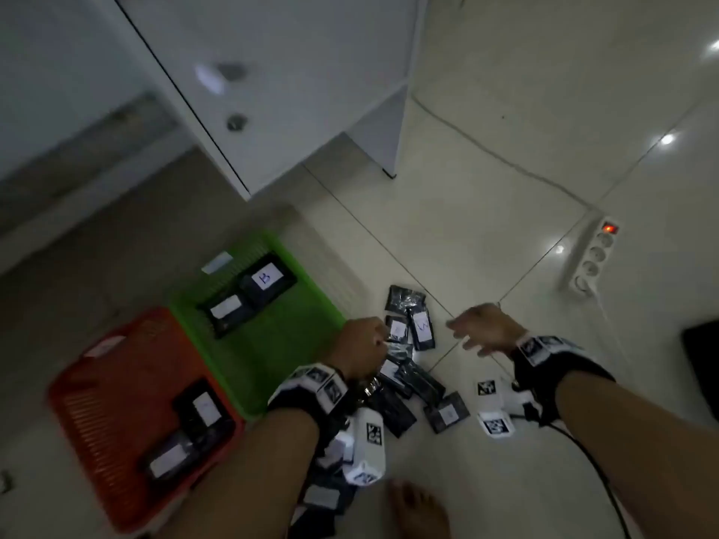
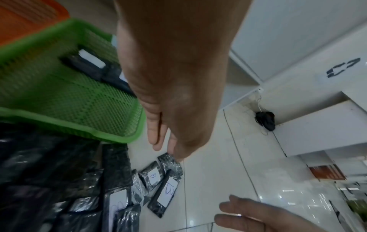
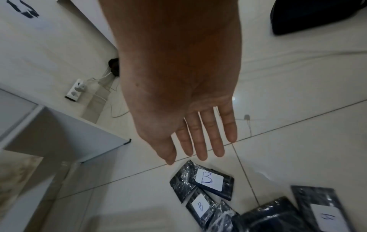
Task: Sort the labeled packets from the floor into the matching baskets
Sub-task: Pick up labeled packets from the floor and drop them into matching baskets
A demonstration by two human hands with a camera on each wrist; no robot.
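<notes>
Several black packets with white labels lie heaped on the pale floor tiles (image 1: 412, 367). Two of them read B (image 3: 211, 182) (image 3: 200, 205). My left hand (image 1: 379, 340) hangs over the heap's far end with its fingers (image 2: 157, 138) pointing down and nothing in them. The tips are just above an unlabeled packet (image 2: 170, 163); I cannot tell whether they touch it. My right hand (image 1: 463, 336) hovers to the right of the heap, with its fingers (image 3: 200, 141) straight, spread and empty. The green basket (image 1: 272, 355) holds two packets, one marked B (image 1: 268, 280). The orange basket (image 1: 116, 402) holds two more.
A white cabinet (image 1: 291, 91) stands behind the baskets. A white power strip (image 1: 591, 258) with a lit red switch and its cord lie on the floor at the right. A black object (image 1: 700, 363) sits at the right edge. A bare foot (image 1: 420, 511) is near the heap.
</notes>
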